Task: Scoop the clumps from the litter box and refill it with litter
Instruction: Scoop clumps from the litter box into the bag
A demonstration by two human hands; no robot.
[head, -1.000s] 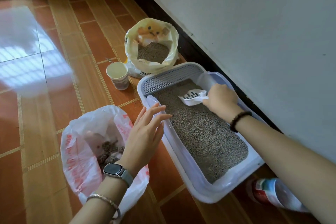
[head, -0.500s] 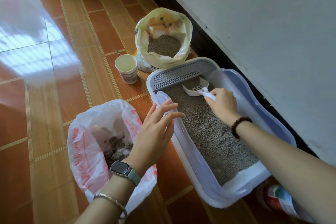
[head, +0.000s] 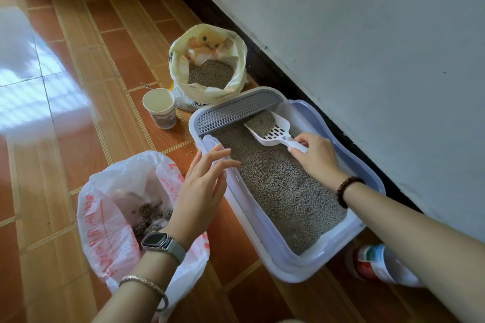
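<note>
I'm holding my white scoop (head: 275, 131), grey litter (head: 283, 191) filling a pale purple box (head: 288, 267), white bag (head: 105, 217) showing red letters

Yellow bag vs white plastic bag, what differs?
The yellow bag stands past the far end of the litter box, holding loose grey litter; the white bag sits left of the box, holding clumps. Yellow bag carries an orange print; white bag is thin with red lettering. Both stand open on the floor.
</note>
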